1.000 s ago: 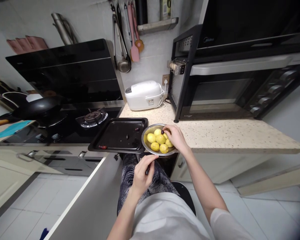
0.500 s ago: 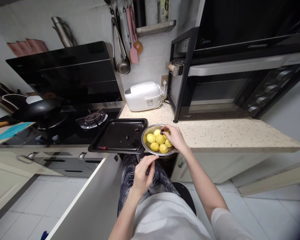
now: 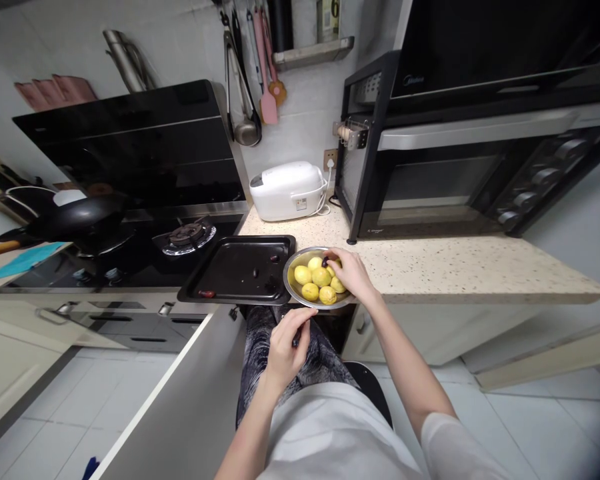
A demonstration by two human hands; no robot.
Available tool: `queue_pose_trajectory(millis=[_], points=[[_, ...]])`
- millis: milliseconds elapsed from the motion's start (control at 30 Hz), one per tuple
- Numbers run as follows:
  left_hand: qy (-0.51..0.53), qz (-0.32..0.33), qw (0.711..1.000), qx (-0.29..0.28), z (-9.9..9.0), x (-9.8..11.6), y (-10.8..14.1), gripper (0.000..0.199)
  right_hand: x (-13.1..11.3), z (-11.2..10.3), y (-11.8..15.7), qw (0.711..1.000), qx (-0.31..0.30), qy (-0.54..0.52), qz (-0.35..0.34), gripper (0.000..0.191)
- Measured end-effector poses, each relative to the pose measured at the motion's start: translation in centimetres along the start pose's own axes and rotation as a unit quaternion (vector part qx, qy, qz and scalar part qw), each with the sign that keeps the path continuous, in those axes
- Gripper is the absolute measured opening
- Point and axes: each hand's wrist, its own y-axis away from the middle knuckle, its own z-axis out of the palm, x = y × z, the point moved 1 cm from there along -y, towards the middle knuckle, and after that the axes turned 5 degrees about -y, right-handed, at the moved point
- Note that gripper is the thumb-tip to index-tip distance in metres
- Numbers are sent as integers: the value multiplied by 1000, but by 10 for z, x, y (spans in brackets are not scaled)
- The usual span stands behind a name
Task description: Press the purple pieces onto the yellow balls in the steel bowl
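A metal bowl (image 3: 289, 287) holding several yellow, lemon-like fruits (image 3: 321, 277) sits at the counter's front edge. Over its right rim reaches my right hand (image 3: 349, 272), with a small dark purple oval piece (image 3: 325, 261) pinched between thumb and fingers. My left hand (image 3: 287, 347) is closed just in front of the bowl, fingertips by its front rim. Something dark shows between those fingers, but I cannot make out what. Left of the bowl lies a black baking tray (image 3: 230, 270) with a reddish piece (image 3: 207, 294) and small dark pieces (image 3: 255, 273) on it.
Behind the tray and bowl stands a white appliance (image 3: 287, 190) with its cord plugged in. An oven (image 3: 440, 180) in a dark rack takes up the right side. To the left are a gas hob (image 3: 187, 235) and a black wok (image 3: 83, 217). A cabinet door (image 3: 180, 407) hangs open below.
Almost nothing differs. The view has shifted very slightly; both hands keep their places, the right one at the bowl with the dark piece.
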Motion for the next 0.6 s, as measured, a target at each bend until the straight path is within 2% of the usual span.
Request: queue_pose_trajectory(millis=[133,267,467,600], points=[[0,-13,1000,-1,0,-1,1,39,-4,-4,3,1000,19,-7,0,27],[-6,-36,999,8,3,-4,3,42,-20,-10,17,999,38,-18,-27,23],[-23,-94,995,31,10,-12,10,52,-66,-15,67,990,63,-71,-108,16],[-46,-121,991,25,12,-17,16,57,-92,-12,95,984,15,-67,-165,16]])
